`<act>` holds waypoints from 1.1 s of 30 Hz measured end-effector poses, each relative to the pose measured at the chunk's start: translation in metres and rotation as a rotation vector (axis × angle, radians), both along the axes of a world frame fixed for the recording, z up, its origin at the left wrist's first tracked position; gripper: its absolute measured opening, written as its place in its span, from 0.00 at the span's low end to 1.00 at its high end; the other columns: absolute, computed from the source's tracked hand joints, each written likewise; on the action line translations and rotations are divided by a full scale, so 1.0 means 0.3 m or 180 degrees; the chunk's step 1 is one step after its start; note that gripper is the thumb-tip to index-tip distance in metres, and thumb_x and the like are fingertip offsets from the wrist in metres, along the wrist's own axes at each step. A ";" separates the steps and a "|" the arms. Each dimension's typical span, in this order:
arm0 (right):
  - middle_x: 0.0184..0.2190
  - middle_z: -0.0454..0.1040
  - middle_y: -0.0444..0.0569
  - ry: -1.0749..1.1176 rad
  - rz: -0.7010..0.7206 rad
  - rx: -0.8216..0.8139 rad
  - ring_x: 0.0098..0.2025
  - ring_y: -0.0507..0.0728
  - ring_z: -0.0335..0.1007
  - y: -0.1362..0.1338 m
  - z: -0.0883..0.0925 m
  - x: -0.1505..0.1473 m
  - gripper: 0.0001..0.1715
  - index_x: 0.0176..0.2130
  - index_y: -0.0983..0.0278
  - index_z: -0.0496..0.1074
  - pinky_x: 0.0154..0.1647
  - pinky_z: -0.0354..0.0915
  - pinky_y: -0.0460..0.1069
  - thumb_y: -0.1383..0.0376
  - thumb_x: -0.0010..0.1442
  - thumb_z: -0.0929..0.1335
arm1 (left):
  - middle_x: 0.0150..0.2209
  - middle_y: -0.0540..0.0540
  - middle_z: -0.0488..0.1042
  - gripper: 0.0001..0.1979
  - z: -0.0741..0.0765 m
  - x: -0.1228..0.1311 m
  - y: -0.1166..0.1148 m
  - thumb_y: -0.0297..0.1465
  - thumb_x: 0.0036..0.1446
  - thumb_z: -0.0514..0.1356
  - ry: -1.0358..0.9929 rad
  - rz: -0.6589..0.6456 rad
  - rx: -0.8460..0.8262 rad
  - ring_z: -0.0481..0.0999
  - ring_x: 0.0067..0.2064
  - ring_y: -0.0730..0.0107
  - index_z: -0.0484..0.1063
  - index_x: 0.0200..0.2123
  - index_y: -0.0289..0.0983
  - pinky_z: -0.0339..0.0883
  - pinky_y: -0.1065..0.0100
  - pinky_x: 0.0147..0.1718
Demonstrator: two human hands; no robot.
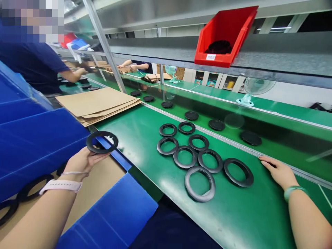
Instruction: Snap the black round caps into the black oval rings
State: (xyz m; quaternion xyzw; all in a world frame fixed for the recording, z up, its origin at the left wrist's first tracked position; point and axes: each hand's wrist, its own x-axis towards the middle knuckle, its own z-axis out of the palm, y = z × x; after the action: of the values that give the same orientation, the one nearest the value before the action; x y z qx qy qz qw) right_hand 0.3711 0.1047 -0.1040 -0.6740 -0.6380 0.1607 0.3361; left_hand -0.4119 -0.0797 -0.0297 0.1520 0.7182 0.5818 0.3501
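My left hand (82,159) is closed on a black ring (90,143), holding it up above the edge of a blue bin (135,204). More black rings (35,186) lie on brown cardboard inside that bin. My right hand (278,171) rests at the far edge of the green tabletop (158,173), by the metal rail; its fingers are extended and nothing shows in it. Between the hands, several black rings (184,157) lie flat in a loose group on the green surface.
Brown cardboard sheets (101,102) are stacked at the table's left end. Black discs (216,125) sit in a row on the green belt (277,133) past the rail. A red bin (215,60) is on the metal shelf above. A person (31,65) works at far left.
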 end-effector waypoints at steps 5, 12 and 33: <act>0.48 0.76 0.51 0.0076 0.0119 0.0148 0.56 0.71 0.67 -0.006 0.007 -0.019 0.25 0.39 0.59 0.81 0.65 0.57 0.65 0.47 0.49 0.67 | 0.35 0.39 0.82 0.09 0.021 0.256 0.083 0.22 0.60 0.51 -0.0664 -0.0987 -0.0160 0.84 0.39 0.59 0.71 0.37 0.34 0.79 0.62 0.39; 0.47 0.77 0.53 0.0054 0.0268 0.0256 0.56 0.67 0.69 -0.010 0.009 -0.029 0.19 0.40 0.62 0.80 0.65 0.58 0.63 0.53 0.57 0.67 | 0.30 0.35 0.81 0.04 -0.005 0.517 0.124 0.28 0.56 0.61 -0.0676 -0.1790 -0.0852 0.83 0.31 0.57 0.71 0.34 0.32 0.80 0.65 0.31; 0.70 0.45 0.43 -0.1721 0.2599 -0.0872 0.70 0.72 0.42 -0.227 0.273 -0.506 0.45 0.64 0.50 0.66 0.69 0.26 0.72 0.55 0.51 0.81 | 0.60 0.38 0.68 0.28 -0.035 0.988 0.277 0.45 0.58 0.58 0.2941 -0.3194 0.0512 0.66 0.64 0.50 0.64 0.59 0.39 0.59 0.48 0.63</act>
State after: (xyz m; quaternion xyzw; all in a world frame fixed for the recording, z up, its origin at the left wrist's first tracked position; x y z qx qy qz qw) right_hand 0.2193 0.0365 -0.0222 -0.4250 -0.8866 0.1810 -0.0228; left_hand -0.1154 0.0035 -0.0403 0.7244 0.5911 0.2763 0.2226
